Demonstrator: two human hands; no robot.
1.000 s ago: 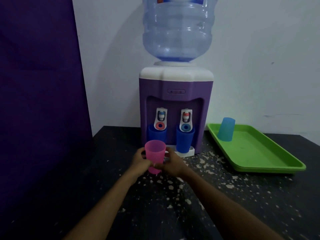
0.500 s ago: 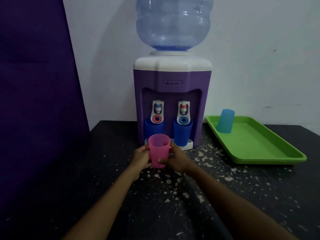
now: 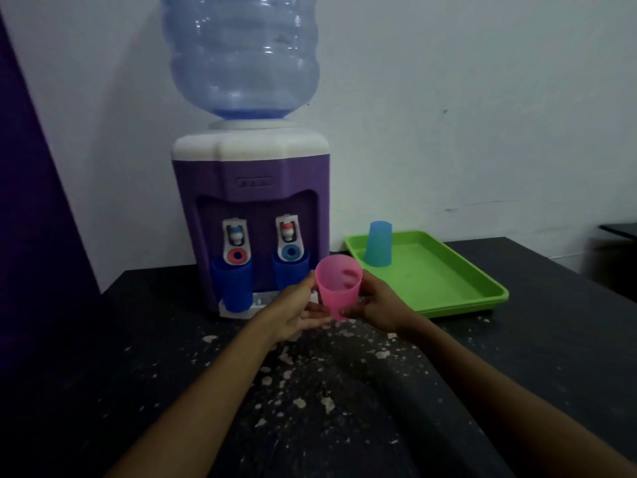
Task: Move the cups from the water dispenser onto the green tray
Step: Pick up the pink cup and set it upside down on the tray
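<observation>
Both the left hand (image 3: pixel 293 313) and right hand (image 3: pixel 381 305) have fingers curled around the translucent pink plastic cup (image 3: pixel 339 288), held upright above the speckled black bench (image 3: pixel 344 391), and carrying it toward two o'clock could knock over the inverted light-blue cup (image 3: pixel 378 243) on the green plastic tray (image 3: pixel 448 281).

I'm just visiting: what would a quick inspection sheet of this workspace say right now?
Surface: black table, flecked with pale spots.
Job's things: pink cup upright, held above the table; two dark blue cups under the dispenser taps; light blue cup upside down on the green tray.
Clutter: nothing seen.
Grips: left hand and right hand both hold the pink cup.
Cables: nothing seen.
Surroundings: white wall, purple panel.
</observation>
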